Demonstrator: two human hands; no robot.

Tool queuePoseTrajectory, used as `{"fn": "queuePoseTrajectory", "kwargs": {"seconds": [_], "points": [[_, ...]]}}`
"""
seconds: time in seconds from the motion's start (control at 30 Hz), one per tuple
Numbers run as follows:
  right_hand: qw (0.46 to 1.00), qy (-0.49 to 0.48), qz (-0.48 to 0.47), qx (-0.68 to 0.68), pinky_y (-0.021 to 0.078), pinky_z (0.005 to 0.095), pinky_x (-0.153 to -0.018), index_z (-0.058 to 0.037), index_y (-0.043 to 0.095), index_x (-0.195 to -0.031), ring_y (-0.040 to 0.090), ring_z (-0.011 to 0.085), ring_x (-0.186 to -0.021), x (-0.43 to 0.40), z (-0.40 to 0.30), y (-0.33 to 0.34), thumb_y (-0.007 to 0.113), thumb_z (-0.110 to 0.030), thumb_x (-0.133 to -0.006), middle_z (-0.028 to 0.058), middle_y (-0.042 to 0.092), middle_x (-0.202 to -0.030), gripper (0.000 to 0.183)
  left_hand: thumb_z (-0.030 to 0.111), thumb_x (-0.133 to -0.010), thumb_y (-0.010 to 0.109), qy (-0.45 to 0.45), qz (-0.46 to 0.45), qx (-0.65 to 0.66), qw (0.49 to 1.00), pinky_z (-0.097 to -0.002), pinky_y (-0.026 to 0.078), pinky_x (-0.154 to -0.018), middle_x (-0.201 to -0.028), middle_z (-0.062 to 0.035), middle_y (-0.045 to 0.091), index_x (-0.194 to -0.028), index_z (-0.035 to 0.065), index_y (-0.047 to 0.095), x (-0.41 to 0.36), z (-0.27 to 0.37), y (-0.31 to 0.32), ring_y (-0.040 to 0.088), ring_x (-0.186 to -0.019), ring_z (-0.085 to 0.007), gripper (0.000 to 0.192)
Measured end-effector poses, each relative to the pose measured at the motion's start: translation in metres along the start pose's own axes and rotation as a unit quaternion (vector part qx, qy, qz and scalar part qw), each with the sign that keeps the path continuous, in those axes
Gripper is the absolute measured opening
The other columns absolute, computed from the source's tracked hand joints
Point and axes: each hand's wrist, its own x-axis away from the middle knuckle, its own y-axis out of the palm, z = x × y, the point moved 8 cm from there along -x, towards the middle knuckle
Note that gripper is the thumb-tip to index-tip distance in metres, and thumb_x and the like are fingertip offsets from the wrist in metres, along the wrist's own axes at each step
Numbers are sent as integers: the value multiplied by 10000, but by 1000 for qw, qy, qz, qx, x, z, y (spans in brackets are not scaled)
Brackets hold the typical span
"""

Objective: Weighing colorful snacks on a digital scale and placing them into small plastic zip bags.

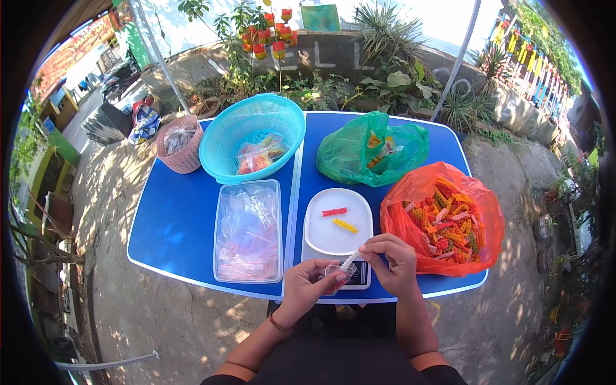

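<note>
My left hand holds a small clear plastic bag with something red in it, close to the table's front edge. Pinched in my right hand is a pale crinkled stick, its lower end at the bag's mouth. Just beyond my hands stands a white kitchen scale with a white tray on top. A red crinkled piece and a yellow one lie on this tray. To the right, an orange-red plastic bag is full of colored crinkled pieces.
On the blue folding table are a clear container of zip bags, a turquoise colander basin with filled packets, a pink basket and a green plastic bag. Metal poles rise behind the table.
</note>
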Motion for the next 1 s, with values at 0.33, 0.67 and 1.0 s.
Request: {"fn": "queuePoseTrajectory", "kwargs": {"seconds": [0.33,0.67,1.0], "points": [[986,-34,-130,96,450,311,-782,-35,730,-896,581,184,-901,2,-12,31,705,-35,-849,111,636,-998,54,91,-955,676,0,-15,10,1000,-235,555,-768,-1010,-116,739,-1162,-42,657,1,-1,1,696,-891,-114,247],[928,21,-15,371,479,396,-876,-22,738,-1001,565,297,-965,-16,53,28,674,-45,-837,131,607,-1097,177,161,-994,638,27,2,38,999,-244,549,-730,-1012,-141,740,-1150,-43,645,0,-5,-11,703,-864,-138,258],[991,84,-45,99,497,294,-782,10,706,-1055,630,220,-881,-7,48,25,674,24,-865,119,642,-1015,194,163,-986,651,33,40,17,999,-257,563,-790,-1037,-145,737,-1161,-60,632,-2,-8,-18,704,-896,-137,285]]}}
